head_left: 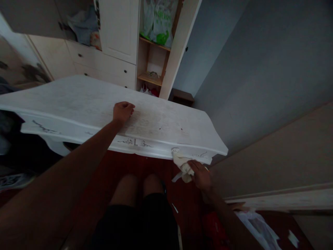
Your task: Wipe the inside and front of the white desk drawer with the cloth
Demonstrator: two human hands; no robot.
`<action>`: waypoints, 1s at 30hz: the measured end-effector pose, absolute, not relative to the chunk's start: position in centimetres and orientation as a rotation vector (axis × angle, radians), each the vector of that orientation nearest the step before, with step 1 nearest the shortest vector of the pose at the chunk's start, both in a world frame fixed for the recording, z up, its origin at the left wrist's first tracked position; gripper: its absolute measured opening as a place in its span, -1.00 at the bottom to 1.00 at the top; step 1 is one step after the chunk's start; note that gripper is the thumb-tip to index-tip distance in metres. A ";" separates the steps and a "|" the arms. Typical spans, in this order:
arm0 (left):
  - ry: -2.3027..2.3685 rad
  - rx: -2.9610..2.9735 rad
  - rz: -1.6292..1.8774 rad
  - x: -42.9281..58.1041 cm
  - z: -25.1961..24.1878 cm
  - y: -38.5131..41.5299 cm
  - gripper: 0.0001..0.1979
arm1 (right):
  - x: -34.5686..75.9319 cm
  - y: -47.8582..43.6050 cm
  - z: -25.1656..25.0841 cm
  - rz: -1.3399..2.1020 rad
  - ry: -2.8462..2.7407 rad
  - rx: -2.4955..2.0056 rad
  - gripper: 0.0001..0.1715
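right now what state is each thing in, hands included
left hand: fingers curled, over the tabletop, contact unclear
right hand: gripping the cloth
cloth: bunched, hanging by the table's front
tabletop: smudged
cabinet door: open
cabinet drawers: look shut
plastic bags: crumpled, on a shelf

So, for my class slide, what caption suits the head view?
Right hand holds a pale cloth at the front of a white table; left hand on its top.
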State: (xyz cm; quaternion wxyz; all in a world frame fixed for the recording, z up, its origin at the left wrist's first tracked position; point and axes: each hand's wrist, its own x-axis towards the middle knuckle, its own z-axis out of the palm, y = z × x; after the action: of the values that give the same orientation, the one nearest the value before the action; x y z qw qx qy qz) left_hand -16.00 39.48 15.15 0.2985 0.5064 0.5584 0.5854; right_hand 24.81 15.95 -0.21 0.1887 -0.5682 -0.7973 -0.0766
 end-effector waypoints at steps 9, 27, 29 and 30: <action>1.511 1.320 1.528 -15.9 15.3 39.4 -0.86 | 31.4 10.9 5.5 -0.211 -1.555 -1.763 -0.56; 1.630 1.538 1.412 -16.5 15.0 39.5 -0.81 | 17.9 34.5 19.7 -0.286 -1.369 -1.315 -0.39; 1.635 1.555 1.402 -16.6 14.9 39.7 -0.81 | 16.7 35.5 17.3 -0.140 -1.572 -1.385 -0.39; 1.629 1.555 1.401 -16.6 14.8 39.7 -0.81 | 16.1 35.8 16.4 -0.052 -1.686 -1.421 -0.39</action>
State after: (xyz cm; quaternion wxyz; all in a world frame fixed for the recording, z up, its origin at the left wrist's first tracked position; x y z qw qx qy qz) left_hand -16.61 39.75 14.78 0.2423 0.5690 0.5957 0.5125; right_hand 16.14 35.76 16.39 0.4510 -0.5751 -0.6822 -0.0211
